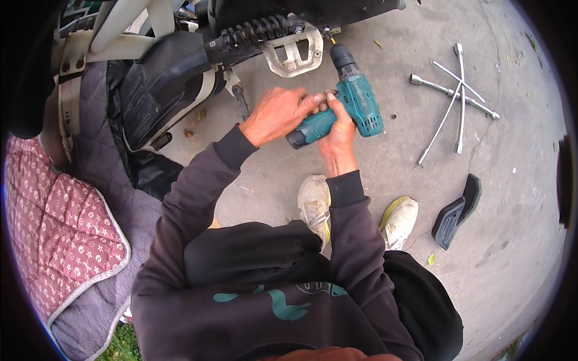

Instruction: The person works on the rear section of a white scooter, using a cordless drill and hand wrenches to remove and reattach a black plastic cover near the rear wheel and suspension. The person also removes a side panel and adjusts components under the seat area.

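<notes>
A teal and black cordless drill (361,102) is in my right hand (338,141), which is closed around its handle. The drill's black chuck (343,57) points away from me, and a bit with a yellow band (332,40) reaches up to the underside of the scooter. My left hand (277,113) lies over the handle from the left, its fingers curled in against my right hand's fingertips. What those left fingers hold, if anything, is hidden. Just beyond the hands is a pale metal footrest bracket (294,53), below a black coil shock absorber (256,31).
To the right, a chrome cross wrench (460,90) lies on the concrete (506,198), with a black plastic footrest piece (456,212) nearer me. A small dark round part (394,117) sits beside the drill. A pink patterned quilted cover (72,234) hangs at left. My shoes (399,221) are below the hands.
</notes>
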Tool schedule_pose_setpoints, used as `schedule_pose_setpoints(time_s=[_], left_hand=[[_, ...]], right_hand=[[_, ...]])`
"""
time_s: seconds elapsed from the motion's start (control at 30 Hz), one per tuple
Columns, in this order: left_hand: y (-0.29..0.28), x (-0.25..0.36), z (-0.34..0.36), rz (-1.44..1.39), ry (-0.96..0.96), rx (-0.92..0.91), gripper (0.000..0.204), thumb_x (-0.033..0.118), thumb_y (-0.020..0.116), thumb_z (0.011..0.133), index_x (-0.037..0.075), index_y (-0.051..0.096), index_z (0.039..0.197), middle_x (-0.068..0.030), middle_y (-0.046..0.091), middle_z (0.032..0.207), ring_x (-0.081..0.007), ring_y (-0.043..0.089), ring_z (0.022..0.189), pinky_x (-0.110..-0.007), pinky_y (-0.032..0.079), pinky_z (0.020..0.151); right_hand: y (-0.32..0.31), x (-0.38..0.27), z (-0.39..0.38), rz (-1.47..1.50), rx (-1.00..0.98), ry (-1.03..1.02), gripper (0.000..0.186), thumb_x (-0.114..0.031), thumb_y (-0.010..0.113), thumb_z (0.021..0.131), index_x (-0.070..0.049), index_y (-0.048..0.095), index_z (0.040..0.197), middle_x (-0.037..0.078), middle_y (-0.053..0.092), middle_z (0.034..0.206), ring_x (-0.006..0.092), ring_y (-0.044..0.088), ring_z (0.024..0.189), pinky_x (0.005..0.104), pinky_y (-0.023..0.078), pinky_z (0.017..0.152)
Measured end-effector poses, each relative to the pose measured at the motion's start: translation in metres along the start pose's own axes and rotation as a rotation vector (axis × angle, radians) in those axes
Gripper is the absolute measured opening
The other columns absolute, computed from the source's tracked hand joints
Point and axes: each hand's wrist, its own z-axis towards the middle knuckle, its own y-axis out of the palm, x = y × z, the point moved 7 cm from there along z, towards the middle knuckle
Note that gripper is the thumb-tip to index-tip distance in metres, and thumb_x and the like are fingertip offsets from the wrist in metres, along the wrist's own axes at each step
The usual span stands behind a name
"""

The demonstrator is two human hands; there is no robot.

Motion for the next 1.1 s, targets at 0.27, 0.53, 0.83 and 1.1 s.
schedule_pose_setpoints(time_s=[0.27,0.53,0.83,1.1], left_hand=[[-0.04,0.044,0.081,0.955,0.538,0.475,0.031,0.011,0.068,0.077,0.008,0.062,0.107,-0.0059,0.058,0.092,-0.0236,0.066,0.079,-0.034,0.056,0.059],[-0.043,0.048,0.061,0.628,0.542,0.448,0.029,0.006,0.064,0.08,0.008,0.063,0.109,-0.0035,0.06,0.093,-0.0214,0.066,0.086,-0.034,0.056,0.062],[0.089,0.06,0.167,0.172,0.422,0.226,0.042,0.003,0.055,0.088,-0.004,0.049,0.128,-0.0245,0.045,0.14,-0.041,0.048,0.127,-0.049,0.047,0.1],[0.068,0.073,0.377,0.109,0.193,0.619,0.046,0.026,0.051,0.096,0.002,0.044,0.136,-0.0263,0.034,0.15,-0.0469,0.033,0.138,-0.055,0.028,0.114]], right_hand=[[-0.006,-0.005,0.005,0.02,-0.128,0.163,0.03,-0.015,0.07,0.087,-0.003,0.057,0.11,0.003,0.054,0.076,0.0193,0.059,0.071,0.0385,0.052,0.073],[-0.069,-0.046,-0.011,-0.115,-0.123,0.163,0.033,-0.017,0.07,0.087,-0.001,0.058,0.113,0.003,0.055,0.076,0.0194,0.06,0.072,0.0385,0.052,0.072],[-0.179,-0.069,-0.027,-0.423,0.133,0.444,0.031,-0.02,0.071,0.086,-0.001,0.065,0.11,0.004,0.06,0.077,0.0176,0.062,0.067,0.0334,0.054,0.064],[-0.194,-0.058,-0.03,-0.68,0.162,0.337,0.039,-0.03,0.078,0.086,-0.001,0.064,0.108,0.011,0.068,0.088,0.0217,0.068,0.074,0.0359,0.056,0.068]])
